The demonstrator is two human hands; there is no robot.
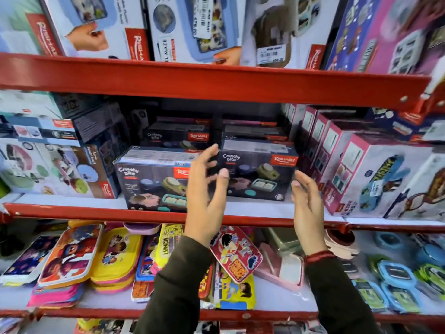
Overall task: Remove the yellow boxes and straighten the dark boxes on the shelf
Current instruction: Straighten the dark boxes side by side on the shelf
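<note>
Two dark "Crunchy bite" boxes stand at the front of the middle red shelf (96, 210). The left dark box (149, 182) sits near the shelf's front edge, turned slightly. The right dark box (258, 169) sits a little further back. More dark boxes (178, 133) are stacked behind them. My left hand (207, 189) is raised with fingers spread, between the two front boxes, covering the left box's right end. My right hand (307, 208) is held up with fingers apart just off the right box's right end. Neither hand holds anything. No yellow box shows on this shelf.
Pink and white boxes (361, 174) stand in a row right of the dark ones. White and dark boxes (60, 169) fill the left side. Large boxes (192, 27) line the upper shelf. Colourful pouches (113, 256) and blue lunch containers (397, 278) lie on the lower shelf.
</note>
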